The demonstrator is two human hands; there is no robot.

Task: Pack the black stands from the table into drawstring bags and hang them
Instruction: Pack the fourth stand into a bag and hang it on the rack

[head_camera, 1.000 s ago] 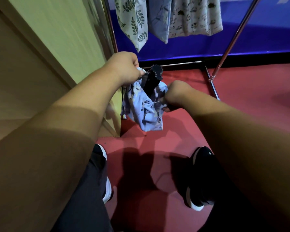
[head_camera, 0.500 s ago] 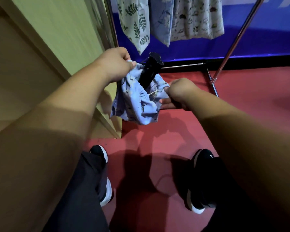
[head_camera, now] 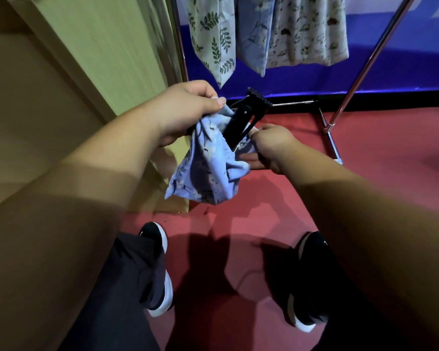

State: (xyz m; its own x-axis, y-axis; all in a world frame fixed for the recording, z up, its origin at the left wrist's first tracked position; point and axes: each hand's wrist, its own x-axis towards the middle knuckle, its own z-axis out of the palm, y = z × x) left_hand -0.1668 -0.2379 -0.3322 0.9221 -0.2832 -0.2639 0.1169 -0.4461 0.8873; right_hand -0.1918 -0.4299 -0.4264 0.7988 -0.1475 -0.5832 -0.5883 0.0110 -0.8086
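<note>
A light blue drawstring bag (head_camera: 208,168) with a dark print hangs between my hands above the red floor. A black stand (head_camera: 246,117) sticks out of its mouth, toothed top end upward and tilted right; its lower part is hidden in the cloth. My left hand (head_camera: 188,110) grips the bag's left rim. My right hand (head_camera: 269,145) pinches the bag's right rim, where a thin cord shows.
A metal rack (head_camera: 350,79) stands ahead with three filled cloth bags hanging: a leaf-print one (head_camera: 213,34), a blue one (head_camera: 254,31) and a pale patterned one (head_camera: 309,29). The pale table (head_camera: 36,97) is at my left. My shoes (head_camera: 157,269) stand on the red floor.
Both hands have lifted the bag slightly and pulled its mouth wider apart. More of the stand shows above the rim, and the bag's body now hangs lower left.
</note>
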